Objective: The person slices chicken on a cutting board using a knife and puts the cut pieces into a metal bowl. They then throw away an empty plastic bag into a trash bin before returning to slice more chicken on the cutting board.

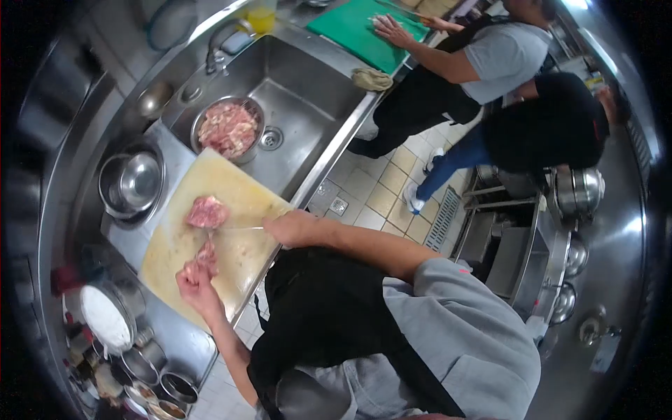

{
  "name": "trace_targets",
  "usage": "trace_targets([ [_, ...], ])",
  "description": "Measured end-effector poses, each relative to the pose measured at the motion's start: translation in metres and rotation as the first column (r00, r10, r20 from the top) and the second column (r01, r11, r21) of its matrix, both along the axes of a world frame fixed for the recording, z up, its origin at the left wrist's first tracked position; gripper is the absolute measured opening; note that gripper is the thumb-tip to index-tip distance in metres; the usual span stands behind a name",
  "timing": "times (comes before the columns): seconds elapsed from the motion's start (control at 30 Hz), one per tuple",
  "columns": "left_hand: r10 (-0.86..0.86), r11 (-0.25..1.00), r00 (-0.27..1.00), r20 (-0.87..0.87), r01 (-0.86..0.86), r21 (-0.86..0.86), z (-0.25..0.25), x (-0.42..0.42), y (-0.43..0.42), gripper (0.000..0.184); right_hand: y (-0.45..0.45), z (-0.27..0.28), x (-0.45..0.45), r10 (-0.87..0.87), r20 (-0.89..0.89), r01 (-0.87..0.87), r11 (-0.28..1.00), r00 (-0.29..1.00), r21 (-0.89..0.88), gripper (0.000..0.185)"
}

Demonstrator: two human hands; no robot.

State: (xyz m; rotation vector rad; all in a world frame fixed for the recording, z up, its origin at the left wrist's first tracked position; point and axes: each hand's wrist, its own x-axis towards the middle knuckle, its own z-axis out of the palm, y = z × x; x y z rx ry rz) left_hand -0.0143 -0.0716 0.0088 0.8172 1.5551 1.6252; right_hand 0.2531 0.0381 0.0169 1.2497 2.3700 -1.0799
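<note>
A worn, yellowish cutting board (164, 245) lies on the counter beside the sink. My left hand (196, 285) is closed on a piece of raw meat (208, 257) at the board's near left side. My right hand (292, 228) wraps around a knife, its handle hidden in the fist. The thin blade (241, 228) points left across the board, its tip close to the upper end of the held meat; whether it touches is unclear. Just beyond the blade sits a larger lump of raw meat (207, 211).
In the sink (315, 91) stands a metal bowl of cut raw meat (228, 129). Nested metal bowls (138, 180) stand left of the board, with a white-topped tub (106, 318) nearer me. A co-worker's hand (393, 31) rests on a green board (350, 31); another person (542, 122) stands behind.
</note>
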Motion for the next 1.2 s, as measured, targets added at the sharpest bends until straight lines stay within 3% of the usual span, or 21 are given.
trace_targets([
  [0.13,-0.005,0.999,1.0,-0.015,0.005,-0.044,0.014,0.007,-0.002,0.023,0.0,0.005,0.007,0.05,-0.051,-0.046,0.996,0.997,0.074,0.028],
  [0.23,0.005,0.999,0.997,-0.08,-0.008,-0.042,-0.023,-0.01,0.0,0.021,-0.001,-0.004,0.007,0.045,-0.077,-0.041,0.998,0.996,0.05,0.029],
  [0.3,0.034,0.99,0.981,-0.193,-0.06,-0.131,-0.06,-0.026,0.006,0.021,0.004,-0.03,0.016,0.03,-0.109,-0.027,0.999,0.994,0.032,0.031],
  [0.37,-0.007,0.999,0.999,-0.046,0.005,-0.054,-0.036,-0.018,0.009,0.017,-0.006,-0.075,0.025,0.057,-0.286,-0.032,0.995,0.956,0.09,0.031],
  [0.4,-0.042,0.999,0.987,0.154,0.046,-0.025,-0.066,-0.044,0.011,0.016,-0.003,-0.003,0.029,0.084,-0.149,-0.086,0.996,0.985,-0.005,0.032],
  [0.43,0.042,0.999,0.997,-0.062,-0.044,-0.031,-0.04,-0.035,0.008,0.008,-0.004,-0.025,0.035,0.166,-0.009,-0.166,0.984,0.986,-0.067,0.032],
  [0.47,0.127,0.984,0.976,-0.177,-0.147,-0.103,-0.049,-0.047,0.006,0.009,-0.006,-0.02,0.04,0.054,0.065,-0.042,0.983,0.996,-0.18,0.033],
  [0.5,0.19,0.971,0.978,-0.09,-0.201,-0.132,-0.055,-0.056,0.006,0.009,-0.009,0.003,0.04,0.021,0.112,0.006,0.972,0.994,-0.236,0.029],
  [0.53,0.269,0.957,0.947,-0.176,-0.284,-0.062,-0.058,-0.061,0.007,0.011,-0.019,-0.021,0.063,0.005,0.044,0.004,0.982,0.999,-0.187,0.027],
  [0.57,0.315,0.945,0.944,-0.103,-0.322,-0.058,-0.048,-0.063,0.008,0.013,-0.017,0.01,0.051,-0.003,0.085,0.023,0.974,0.996,-0.225,0.024],
  [0.63,0.372,0.925,0.928,-0.034,-0.373,-0.073,-0.017,-0.07,0.002,0.016,-0.024,-0.015,0.058,0.042,0.022,-0.041,0.998,0.999,-0.053,0.023],
  [0.7,0.19,0.946,0.957,-0.219,-0.238,-0.219,0.006,-0.074,0.002,0.021,-0.018,-0.005,0.045,0.072,-0.005,-0.072,0.997,0.997,-0.007,0.021],
  [0.73,0.197,0.942,0.955,-0.221,-0.247,-0.229,0.015,-0.073,0.003,0.021,-0.014,-0.002,0.04,0.084,-0.027,-0.082,0.995,0.996,0.059,0.02],
  [0.8,-0.04,0.974,0.999,-0.009,0.037,-0.225,0.032,-0.067,0.004,0.024,-0.007,-0.014,0.03,0.12,-0.073,-0.109,0.985,0.99,0.132,0.019],
  [0.93,-0.065,0.976,0.992,0.109,0.087,-0.202,0.04,-0.05,0.023,0.033,-0.004,-0.016,0.0,0.02,-0.114,-0.007,0.994,0.993,0.113,0.02],
  [0.97,-0.104,0.949,0.971,-0.215,0.032,-0.312,0.031,-0.052,0.03,0.038,-0.004,-0.016,-0.004,-0.015,-0.155,0.03,0.995,0.988,0.092,0.021],
  [1.0,-0.169,0.915,0.845,-0.508,-0.057,-0.399,0.022,-0.056,0.034,0.043,-0.005,-0.015,-0.005,-0.003,-0.152,0.017,0.996,0.988,0.091,0.021],
  [1.03,-0.157,0.914,0.848,-0.505,-0.068,-0.399,0.016,-0.06,0.036,0.043,-0.006,-0.013,-0.005,-0.017,-0.177,0.033,0.996,0.984,0.087,0.021],
  [1.1,0.002,0.938,0.498,-0.867,-0.301,-0.171,0.001,-0.066,0.036,0.054,-0.005,-0.014,-0.004,-0.023,-0.198,0.039,0.996,0.98,0.081,0.021],
  [1.13,0.003,0.934,0.502,-0.865,-0.31,-0.177,-0.005,-0.064,0.033,0.054,-0.004,-0.016,-0.001,0.008,-0.241,0.028,0.989,0.971,0.147,0.021],
  [1.2,-0.059,0.972,0.57,-0.82,-0.155,-0.178,-0.02,-0.056,0.026,0.054,-0.006,-0.02,0.0,0.046,-0.279,0.012,0.979,0.959,0.201,0.021],
])
